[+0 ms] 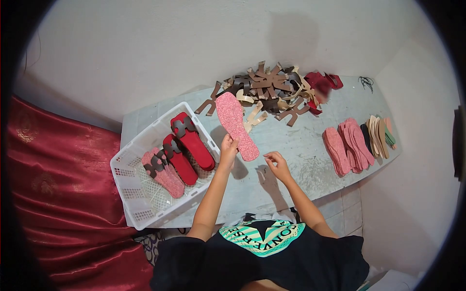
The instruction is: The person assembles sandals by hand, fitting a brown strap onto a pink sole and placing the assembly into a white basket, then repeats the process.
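My left hand (pixel 229 151) grips a speckled pink sandal sole (pixel 235 121) by its edge, near the heel end, and holds it up above the table. My right hand (pixel 278 166) is just to the right of the sole's heel, apart from it, with fingers loosely bent and nothing visible in them. Beyond the sole lies a heap of cut-out sandal straps (pixel 269 82) in brown, black and cream, with red straps (pixel 318 85) at its right side.
On the left, a white plastic basket (pixel 131 194) holds red sandals (pixel 196 145) and a pink sole with dark straps (pixel 167 177). Pink soles (pixel 335 150) stand in stacks at the right, beside beige and green ones. A red curtain (pixel 58 194) hangs at far left.
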`<state>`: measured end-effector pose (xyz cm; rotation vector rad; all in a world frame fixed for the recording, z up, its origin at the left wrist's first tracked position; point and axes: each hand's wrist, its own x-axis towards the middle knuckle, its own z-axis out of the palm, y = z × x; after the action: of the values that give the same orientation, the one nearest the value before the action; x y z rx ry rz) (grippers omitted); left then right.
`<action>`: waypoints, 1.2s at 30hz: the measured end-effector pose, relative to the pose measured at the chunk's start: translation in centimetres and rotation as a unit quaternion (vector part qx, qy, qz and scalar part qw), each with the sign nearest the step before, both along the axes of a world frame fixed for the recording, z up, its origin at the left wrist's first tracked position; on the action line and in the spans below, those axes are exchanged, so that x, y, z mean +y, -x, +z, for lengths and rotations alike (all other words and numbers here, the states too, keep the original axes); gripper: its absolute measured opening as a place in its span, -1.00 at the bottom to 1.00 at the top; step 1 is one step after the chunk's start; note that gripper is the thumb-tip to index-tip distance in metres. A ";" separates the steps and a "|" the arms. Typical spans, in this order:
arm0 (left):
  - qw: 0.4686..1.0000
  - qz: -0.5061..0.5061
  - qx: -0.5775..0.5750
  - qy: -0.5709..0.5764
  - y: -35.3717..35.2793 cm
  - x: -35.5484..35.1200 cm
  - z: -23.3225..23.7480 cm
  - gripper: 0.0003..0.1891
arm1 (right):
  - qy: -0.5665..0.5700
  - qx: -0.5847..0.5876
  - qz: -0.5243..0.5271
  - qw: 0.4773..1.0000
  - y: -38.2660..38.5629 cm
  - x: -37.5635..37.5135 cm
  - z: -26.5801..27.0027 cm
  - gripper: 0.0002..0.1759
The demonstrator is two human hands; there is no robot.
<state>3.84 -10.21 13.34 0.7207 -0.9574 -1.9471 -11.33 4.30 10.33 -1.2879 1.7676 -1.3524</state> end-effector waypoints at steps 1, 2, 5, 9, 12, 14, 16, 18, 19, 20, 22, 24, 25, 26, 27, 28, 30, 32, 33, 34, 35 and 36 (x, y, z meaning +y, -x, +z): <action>1.000 -0.010 0.006 -0.001 0.3 -0.7 0.2 -0.69 | -0.001 0.017 0.009 1.000 0.5 -1.0 -0.1 -0.84; 1.000 -0.011 0.007 0.001 0.7 -1.3 0.2 -0.69 | -0.002 0.035 0.018 0.999 1.1 -1.9 -0.1 -0.82; 0.999 -0.036 0.016 0.000 2.1 -3.1 -1.1 -0.67 | -0.027 0.073 0.008 0.997 3.0 -4.5 0.0 -0.78; 0.999 -0.045 -0.001 0.003 4.2 -4.0 -3.3 -0.67 | -0.054 0.066 -0.022 0.996 6.5 -8.1 -3.1 -0.75; 0.998 -0.050 -0.025 -0.008 4.5 -4.1 -3.4 -0.65 | -0.049 0.147 -0.049 0.987 9.6 -11.0 -5.9 -0.67; 0.997 -0.060 -0.039 -0.026 4.4 -3.9 -3.1 -0.66 | -0.050 0.216 -0.108 0.969 11.6 -13.0 -7.9 -0.60; 0.997 -0.061 -0.031 -0.024 4.4 -3.9 -3.3 -0.66 | -0.071 0.180 -0.120 0.974 12.8 -14.5 -8.5 -0.53; 0.998 -0.059 -0.020 -0.022 4.4 -4.1 -3.1 -0.67 | -0.137 0.200 -0.120 0.963 13.7 -15.7 -8.7 -0.46; 0.998 -0.053 -0.024 -0.032 4.4 -4.0 -2.9 -0.67 | -0.153 0.197 -0.111 0.962 14.2 -16.2 -8.7 -0.45; 0.998 -0.047 -0.027 -0.043 4.4 -4.0 -2.8 -0.67 | -0.152 0.199 -0.110 0.962 14.5 -16.5 -8.7 -0.45; 0.998 -0.049 -0.024 -0.042 4.4 -3.9 -2.7 -0.67 | -0.198 0.239 -0.100 0.946 14.9 -16.8 -8.2 -0.51; 0.997 -0.055 -0.024 -0.042 4.4 -3.9 -2.8 -0.67 | -0.176 0.206 -0.068 0.960 15.7 -16.9 -7.5 -0.57; 0.997 -0.055 -0.021 -0.044 4.4 -4.0 -2.8 -0.68 | -0.152 0.174 -0.036 0.972 16.1 -17.0 -7.1 -0.63; 0.997 -0.054 -0.017 -0.046 4.5 -4.0 -2.9 -0.68 | -0.155 0.174 -0.037 0.972 16.6 -17.0 -6.7 -0.63; 0.997 -0.056 -0.016 -0.049 4.5 -4.0 -3.0 -0.68 | -0.145 0.126 -0.046 0.980 17.0 -17.1 -6.2 -0.71; 0.997 -0.057 -0.021 -0.052 4.5 -4.0 -3.0 -0.68 | -0.135 0.077 -0.055 0.986 17.3 -17.2 -5.6 -0.77; 0.996 -0.061 -0.025 -0.057 4.4 -4.2 -3.0 -0.68 | -0.073 0.099 -0.079 0.989 18.1 -17.4 -5.0 -0.75; 0.996 -0.062 -0.021 -0.063 4.3 -4.2 -2.8 -0.67 | -0.037 0.070 -0.101 0.992 19.5 -17.7 -3.9 -0.73; 0.996 -0.063 -0.019 -0.065 4.4 -4.2 -2.7 -0.67 | -0.055 0.050 -0.096 0.993 20.0 -17.6 -2.7 -0.71; 0.996 -0.062 -0.025 -0.065 4.4 -4.2 -2.6 -0.68 | -0.055 0.052 -0.097 0.992 20.3 -17.6 -2.0 -0.71; 0.996 -0.060 -0.031 -0.064 4.4 -4.1 -2.5 -0.68 | -0.061 0.027 -0.100 0.993 20.7 -17.5 -1.2 -0.70; 0.996 -0.060 -0.030 -0.064 4.4 -4.0 -2.7 -0.68 | -0.066 0.001 -0.104 0.992 20.9 -17.5 -0.6 -0.69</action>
<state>-0.51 -14.18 10.63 0.8152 -0.9373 -2.1173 -32.23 -13.21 9.74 -1.0593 2.0014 -1.3188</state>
